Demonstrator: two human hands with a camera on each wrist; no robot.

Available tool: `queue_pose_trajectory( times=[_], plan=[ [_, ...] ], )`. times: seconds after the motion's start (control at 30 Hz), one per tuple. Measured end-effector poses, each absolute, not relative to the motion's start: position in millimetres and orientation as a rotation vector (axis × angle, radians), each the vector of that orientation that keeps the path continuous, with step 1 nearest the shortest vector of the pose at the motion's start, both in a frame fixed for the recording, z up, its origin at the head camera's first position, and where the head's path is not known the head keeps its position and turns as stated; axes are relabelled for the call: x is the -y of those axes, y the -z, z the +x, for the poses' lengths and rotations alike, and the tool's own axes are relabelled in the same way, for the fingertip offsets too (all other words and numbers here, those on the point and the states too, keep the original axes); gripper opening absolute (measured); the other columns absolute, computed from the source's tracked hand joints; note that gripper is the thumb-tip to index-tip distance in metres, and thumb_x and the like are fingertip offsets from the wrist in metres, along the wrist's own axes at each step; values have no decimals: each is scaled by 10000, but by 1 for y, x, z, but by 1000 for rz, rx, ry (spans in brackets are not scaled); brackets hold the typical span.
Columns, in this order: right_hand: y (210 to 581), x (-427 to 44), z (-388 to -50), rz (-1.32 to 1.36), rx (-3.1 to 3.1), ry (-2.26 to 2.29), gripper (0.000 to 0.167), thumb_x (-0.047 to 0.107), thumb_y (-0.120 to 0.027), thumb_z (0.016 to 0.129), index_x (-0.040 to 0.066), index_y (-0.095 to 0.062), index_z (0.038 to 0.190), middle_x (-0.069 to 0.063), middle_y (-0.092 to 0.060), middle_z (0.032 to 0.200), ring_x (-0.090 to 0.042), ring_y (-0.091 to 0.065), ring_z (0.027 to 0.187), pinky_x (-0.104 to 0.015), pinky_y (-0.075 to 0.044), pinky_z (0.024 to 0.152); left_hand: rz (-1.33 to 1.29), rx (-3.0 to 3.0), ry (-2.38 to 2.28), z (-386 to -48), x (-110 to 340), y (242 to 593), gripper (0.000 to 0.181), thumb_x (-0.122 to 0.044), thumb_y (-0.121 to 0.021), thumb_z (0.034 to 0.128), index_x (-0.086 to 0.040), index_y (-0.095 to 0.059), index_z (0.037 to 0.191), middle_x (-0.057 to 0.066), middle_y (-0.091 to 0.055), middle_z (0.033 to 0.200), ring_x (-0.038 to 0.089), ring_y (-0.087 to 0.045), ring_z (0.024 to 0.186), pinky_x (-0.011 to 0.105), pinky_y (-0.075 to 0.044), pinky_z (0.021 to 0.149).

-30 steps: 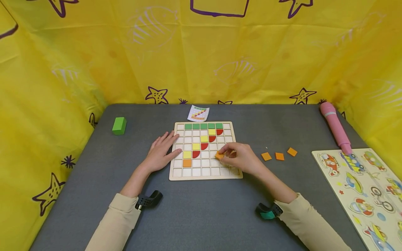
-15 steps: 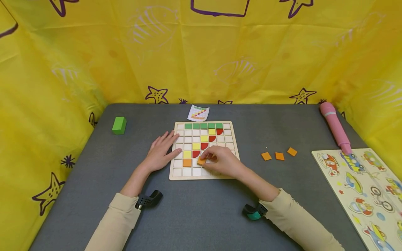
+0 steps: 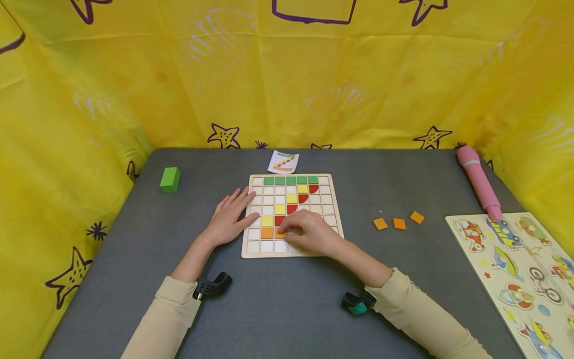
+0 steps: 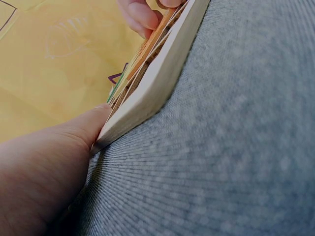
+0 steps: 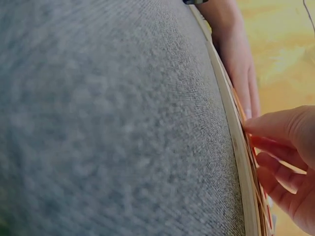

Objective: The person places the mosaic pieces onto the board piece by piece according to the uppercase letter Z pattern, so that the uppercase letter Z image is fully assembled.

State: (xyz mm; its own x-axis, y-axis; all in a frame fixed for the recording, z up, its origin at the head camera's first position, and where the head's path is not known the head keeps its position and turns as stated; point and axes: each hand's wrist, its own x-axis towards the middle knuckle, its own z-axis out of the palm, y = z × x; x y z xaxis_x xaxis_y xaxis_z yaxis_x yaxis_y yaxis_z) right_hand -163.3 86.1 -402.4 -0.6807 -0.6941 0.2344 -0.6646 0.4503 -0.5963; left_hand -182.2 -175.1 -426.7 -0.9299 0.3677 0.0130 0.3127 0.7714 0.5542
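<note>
A wooden grid board (image 3: 293, 253) lies on the table, with a row of green square tiles (image 3: 291, 180) along its far side and a diagonal of yellow squares (image 3: 280, 209) and red quarter-circle tiles (image 3: 303, 199). One orange tile (image 3: 267, 233) sits in a cell near the lower left. Just right of it, my right hand (image 3: 309, 230) holds a second orange tile (image 3: 280, 234) at its cell with thumb and fingertips, partly covering it. My left hand (image 3: 227, 219) rests with fingers spread on the board's left edge, its thumb (image 4: 93, 123) against the rim in the left wrist view.
Several loose orange tiles (image 3: 399, 224) lie right of the board. Behind it is a small pattern card (image 3: 283, 162). A green block (image 3: 170, 180) stands at the far left. A pink microphone (image 3: 479, 182) touches a picture puzzle board (image 3: 506, 279) on the right.
My right hand has moved left across the board with the orange tile, down to the cell beside the first orange one. The left hand stays in place.
</note>
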Motion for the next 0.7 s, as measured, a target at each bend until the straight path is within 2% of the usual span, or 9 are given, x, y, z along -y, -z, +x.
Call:
queue_pose_trajectory(
  times=[0.23,0.7],
  plan=[
    [403,-91,-159,-1181,-2656,1049,135,123,-736,867,132,-755,1001,36,-702,1044,-143,-585,981,-326,-456,869,562,-2867,-873,-183,174,427,680,-407,-529,996,-87,-284,1543,136,-166,1610,335,-69,1480,564,-24,1135],
    [399,-134,-151,-975,-2728,1169,153,121,-749,861,125,-742,1013,50,-703,975,-153,-613,891,-346,-514,799,569,-2860,-881,-182,175,428,684,-398,-531,997,-84,-272,1546,139,-158,1612,330,-59,1482,561,-24,1135]
  ],
)
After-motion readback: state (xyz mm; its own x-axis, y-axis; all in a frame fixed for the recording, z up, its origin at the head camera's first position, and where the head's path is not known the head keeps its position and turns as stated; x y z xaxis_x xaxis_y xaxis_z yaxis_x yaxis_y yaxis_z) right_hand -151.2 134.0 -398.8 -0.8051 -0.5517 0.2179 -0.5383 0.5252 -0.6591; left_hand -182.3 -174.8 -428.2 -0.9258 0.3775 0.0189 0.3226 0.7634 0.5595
